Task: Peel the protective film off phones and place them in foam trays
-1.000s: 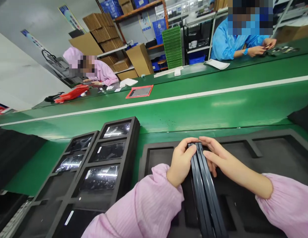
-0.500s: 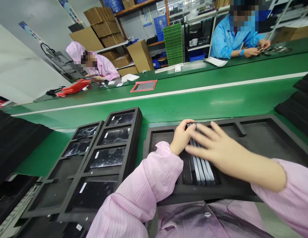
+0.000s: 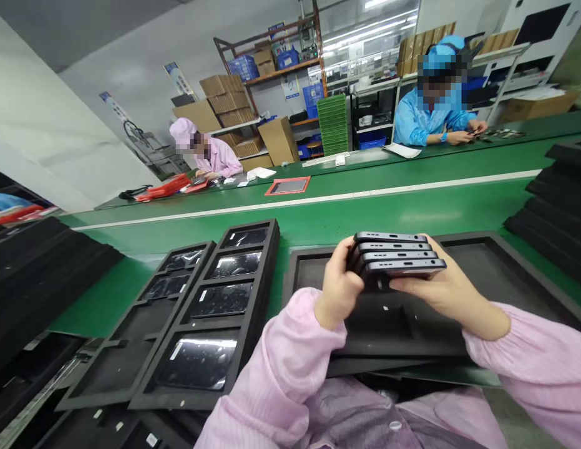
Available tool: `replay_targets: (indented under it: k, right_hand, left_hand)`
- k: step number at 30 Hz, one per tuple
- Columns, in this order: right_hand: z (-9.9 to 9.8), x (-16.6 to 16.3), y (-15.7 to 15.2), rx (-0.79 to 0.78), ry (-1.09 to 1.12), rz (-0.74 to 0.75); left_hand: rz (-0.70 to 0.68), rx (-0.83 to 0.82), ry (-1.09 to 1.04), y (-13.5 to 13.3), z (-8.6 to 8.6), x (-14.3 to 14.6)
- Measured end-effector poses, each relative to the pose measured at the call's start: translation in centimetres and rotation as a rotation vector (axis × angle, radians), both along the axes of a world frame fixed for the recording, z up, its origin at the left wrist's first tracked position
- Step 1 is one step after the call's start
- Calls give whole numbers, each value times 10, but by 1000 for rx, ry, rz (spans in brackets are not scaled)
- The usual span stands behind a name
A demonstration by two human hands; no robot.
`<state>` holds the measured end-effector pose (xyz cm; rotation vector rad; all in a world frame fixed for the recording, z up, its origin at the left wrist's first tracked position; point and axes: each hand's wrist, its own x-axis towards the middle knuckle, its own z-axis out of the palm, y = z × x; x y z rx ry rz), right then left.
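Note:
A stack of several dark phones (image 3: 400,255) is held up in front of me, its port edges facing me. My left hand (image 3: 339,284) is closed around the left end of the stack. On the other end, my right hand (image 3: 437,284) grips it, with the thumb along the lower phone and the fingers partly hidden behind. Directly beneath the phones lies a black foam tray (image 3: 384,346) with recessed compartments.
Left of me, a foam tray (image 3: 238,333) holds several dark screen panels. Beside it is another foam tray (image 3: 115,368). Black foam stacks stand at the far left (image 3: 42,287) and right (image 3: 547,199). Two people work across the green bench (image 3: 365,215).
The phones have come up out of the foam tray and turned so their ends face me. My right hand has gone from spread above them to gripping the stack's right end.

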<state>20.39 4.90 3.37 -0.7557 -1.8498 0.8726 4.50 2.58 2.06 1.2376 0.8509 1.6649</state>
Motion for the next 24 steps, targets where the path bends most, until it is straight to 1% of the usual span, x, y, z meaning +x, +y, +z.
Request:
replay_targets:
  k: [1, 3, 5, 7, 9, 11, 13, 16, 19, 22, 24]
  right_hand:
    - [-1, -5, -8, -113, 78, -23]
    - [-5, -14, -20, -260, 180, 19]
    - [-10, -19, -27, -346, 223, 108]
    - [-15, -19, -30, -367, 237, 172]
    - [-20, -17, -33, -300, 253, 168]
    - [-25, -16, -36, -176, 278, 136]
    - [-30, -15, -40, -65, 315, 134]
    - [-35, -13, -47, 35, 335, 182]
    - [-38, -8, -52, 93, 306, 211]
    - [-39, -3, -56, 129, 280, 235]
    - [-40, -2, -58, 136, 276, 246]
  left_hand:
    - [40, 32, 18, -8, -3, 5]
    - [111, 2, 43, -19, -11, 13]
    - [91, -67, 40, -27, -20, 15]
    - [42, -103, 76, -34, -26, 12]
    - [47, -84, 217, -41, -28, 7]
    - [101, -24, 381, -47, -29, 3]
    - [151, 57, 476, -52, -29, 2]
    - [216, 190, 526, -56, -32, 3]
    - [215, 310, 586, -59, -37, 4]
    - [192, 345, 633, -61, -43, 3]
    - [194, 370, 628, -62, -46, 3]
